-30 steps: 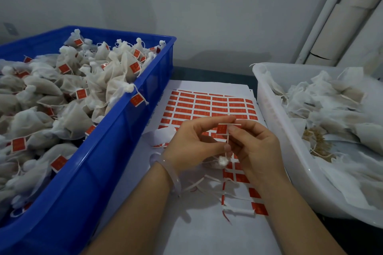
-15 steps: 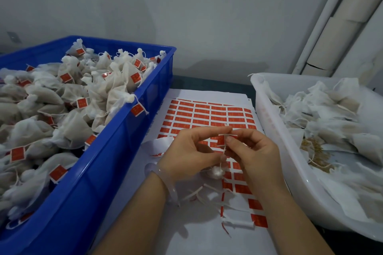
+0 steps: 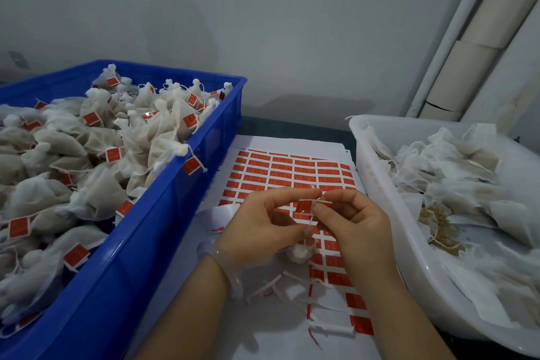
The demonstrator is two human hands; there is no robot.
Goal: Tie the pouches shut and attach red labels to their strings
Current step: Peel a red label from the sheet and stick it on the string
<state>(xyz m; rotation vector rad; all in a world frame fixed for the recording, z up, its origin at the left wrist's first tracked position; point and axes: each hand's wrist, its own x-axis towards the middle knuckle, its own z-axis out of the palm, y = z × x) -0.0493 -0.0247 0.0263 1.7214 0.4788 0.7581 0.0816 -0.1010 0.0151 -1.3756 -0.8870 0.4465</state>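
Pouches with red labels fill blue crate; untied ones fill white tub.

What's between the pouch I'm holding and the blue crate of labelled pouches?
Nothing loose. The pouch hangs below the left hand and right hand, over the label sheet; only the side wall of the blue crate rises between, so it likely has to be lifted over.

Both hands pinch a red label on a pouch's string
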